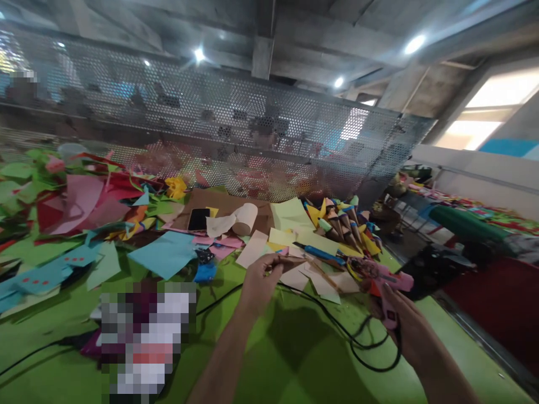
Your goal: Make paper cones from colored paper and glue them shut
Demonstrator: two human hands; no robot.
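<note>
My right hand (398, 308) is wrapped round the handle of a pink hot glue gun (393, 278), its nozzle end turned left. A black cord runs from the gun's handle across the table. In my left hand (263, 280), a small brown pointed piece (292, 260) is pinched between the fingers, its tip towards the right; its material is hard to make out. Beyond that hand lies a blue utility knife (322, 254) on loose paper sheets (332, 289). Behind the glue gun is a cluster of brown cones (343, 221) with coloured paper points.
A paper roll (245, 219) and a dark phone (199, 219) lie on brown card at the back. Coloured paper scraps (82, 199) are heaped at the left. A perforated metal screen (236, 129) stands behind the green table (236, 359). A blurred-out object occupies the front left.
</note>
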